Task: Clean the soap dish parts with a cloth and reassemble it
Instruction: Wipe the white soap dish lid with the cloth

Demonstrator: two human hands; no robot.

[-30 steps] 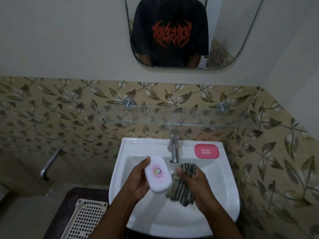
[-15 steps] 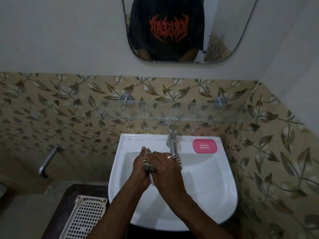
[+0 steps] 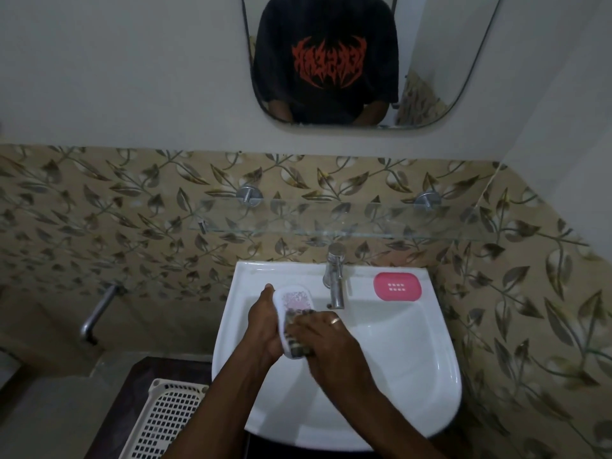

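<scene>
Over the white basin [image 3: 414,366], my left hand [image 3: 263,326] grips a white soap dish part [image 3: 294,301] with a pinkish printed face, tilted up toward me. My right hand [image 3: 331,346] presses a striped dark cloth [image 3: 298,347] against the lower end of that part; most of the cloth is hidden under my fingers. A pink soap dish part [image 3: 397,286] with small slots lies flat on the basin's back right ledge, apart from both hands.
A chrome tap [image 3: 335,276] stands at the basin's back centre, just right of the held part. A glass shelf [image 3: 331,223] runs along the leaf-patterned tiles above. A cream perforated basket [image 3: 159,422] sits at lower left. A mirror [image 3: 364,61] hangs above.
One second ago the cloth was held beside the white part. My right hand then brought it onto the part, and it has since slid toward the lower end, uncovering the printed face.
</scene>
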